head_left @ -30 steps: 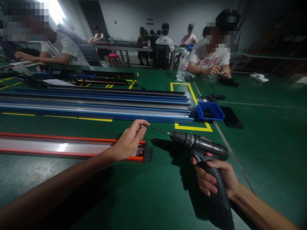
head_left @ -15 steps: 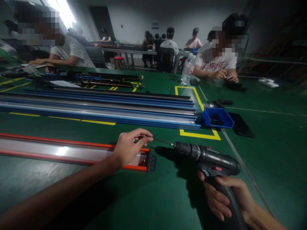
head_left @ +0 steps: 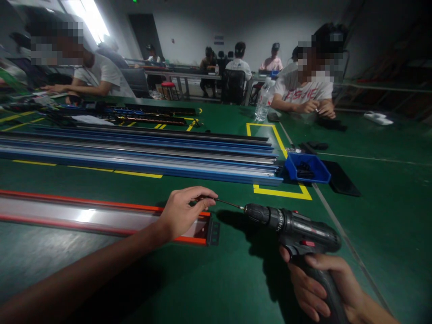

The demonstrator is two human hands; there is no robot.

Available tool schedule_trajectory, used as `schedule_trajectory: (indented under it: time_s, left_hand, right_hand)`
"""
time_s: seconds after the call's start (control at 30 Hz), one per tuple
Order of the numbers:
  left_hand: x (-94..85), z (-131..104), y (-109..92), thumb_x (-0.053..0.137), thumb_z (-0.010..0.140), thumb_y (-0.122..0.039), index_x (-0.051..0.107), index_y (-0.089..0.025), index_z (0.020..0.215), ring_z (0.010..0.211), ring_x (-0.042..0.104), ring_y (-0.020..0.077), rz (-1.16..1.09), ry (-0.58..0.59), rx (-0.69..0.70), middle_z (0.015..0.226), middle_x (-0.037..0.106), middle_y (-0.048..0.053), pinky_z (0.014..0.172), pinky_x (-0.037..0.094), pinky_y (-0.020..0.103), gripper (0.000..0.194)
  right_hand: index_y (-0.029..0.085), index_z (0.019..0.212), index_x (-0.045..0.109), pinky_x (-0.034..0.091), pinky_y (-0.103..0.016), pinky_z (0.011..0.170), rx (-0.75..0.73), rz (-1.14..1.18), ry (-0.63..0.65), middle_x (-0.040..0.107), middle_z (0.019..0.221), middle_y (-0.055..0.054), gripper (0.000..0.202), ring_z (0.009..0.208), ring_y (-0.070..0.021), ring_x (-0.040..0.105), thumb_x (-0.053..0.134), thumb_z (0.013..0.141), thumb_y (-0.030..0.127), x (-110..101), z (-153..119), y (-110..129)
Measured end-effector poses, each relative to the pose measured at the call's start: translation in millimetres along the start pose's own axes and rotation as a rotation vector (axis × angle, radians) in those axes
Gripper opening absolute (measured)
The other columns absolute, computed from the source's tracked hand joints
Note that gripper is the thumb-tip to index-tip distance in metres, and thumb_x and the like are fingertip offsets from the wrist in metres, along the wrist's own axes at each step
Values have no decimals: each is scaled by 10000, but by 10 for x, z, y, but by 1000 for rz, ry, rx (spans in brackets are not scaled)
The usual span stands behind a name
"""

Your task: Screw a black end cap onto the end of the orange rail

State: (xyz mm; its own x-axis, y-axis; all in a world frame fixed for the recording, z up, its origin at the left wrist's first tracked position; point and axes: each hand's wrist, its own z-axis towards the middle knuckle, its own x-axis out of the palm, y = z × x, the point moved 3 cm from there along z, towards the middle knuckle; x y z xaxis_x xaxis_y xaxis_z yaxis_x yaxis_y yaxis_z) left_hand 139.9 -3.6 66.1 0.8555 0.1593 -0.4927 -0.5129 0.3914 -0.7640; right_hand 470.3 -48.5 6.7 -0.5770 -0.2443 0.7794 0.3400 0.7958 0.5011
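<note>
My right hand (head_left: pixel 313 283) is wrapped round the handle of a black cordless drill (head_left: pixel 297 227), whose chuck points left. A long thin bit (head_left: pixel 231 204) sticks out of the chuck. The fingertips of my left hand (head_left: pixel 185 209) pinch the far end of that bit. Under my left hand and wrist lies a long orange-edged rail (head_left: pixel 84 214) with a pale inner face. A black end piece (head_left: pixel 213 231) is fitted at the rail's right end, just below my left fingers.
Blue and black rails (head_left: pixel 151 155) lie across the table (head_left: pixel 202 288) beyond. A blue bin (head_left: pixel 308 168) with small black parts, a dark flat slab (head_left: pixel 344 177) and plastic bottles (head_left: pixel 263 101) stand further right. Several people sit beyond, one person (head_left: pixel 303 92) across the table.
The view has shifted slightly, so most things appear a little lower. Both hands keep their holds on the bit and the drill.
</note>
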Motion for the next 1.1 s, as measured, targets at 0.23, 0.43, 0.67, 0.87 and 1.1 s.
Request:
schedule_trajectory:
  time_s: [0.23,0.43,0.67,0.87,1.1]
  left_hand:
    - [2,4,-5,716,932,-233,802,-217,967,815,769,138,5,4,-6,917,819,6,746,611,227,93]
    - [-1,-5,-7,713,936,-242,796,-236,977,787,742,123,38,9,-17,921,807,-12,729,591,221,93]
    - [11,13,-25,706,938,-239,776,-212,966,725,704,117,34,25,-28,859,779,-7,684,568,222,80]
    - [11,17,-43,700,939,-265,772,-197,951,705,695,126,28,27,-2,840,773,14,633,566,227,99]
    - [-8,5,-53,738,907,-244,784,-194,939,705,699,123,-12,49,14,830,776,12,622,555,217,75]
  right_hand:
    - [204,1023,719,458,-249,413,-8,-1,31,431,446,94,308,302,-83,301,731,837,449,1,4,9]
    - [193,1036,710,469,-247,430,-13,-19,30,433,456,96,307,322,-86,318,737,842,429,39,-16,31]
    - [192,1024,698,462,-239,432,-12,-32,16,423,454,105,290,325,-81,315,731,844,416,83,-22,38]
    - [204,993,687,429,-239,406,-17,-64,-41,391,441,113,284,319,-79,285,736,846,442,94,-29,32]
    - [199,1041,711,470,-248,450,-1,-49,27,442,468,94,276,338,-87,332,724,857,404,109,-44,48]
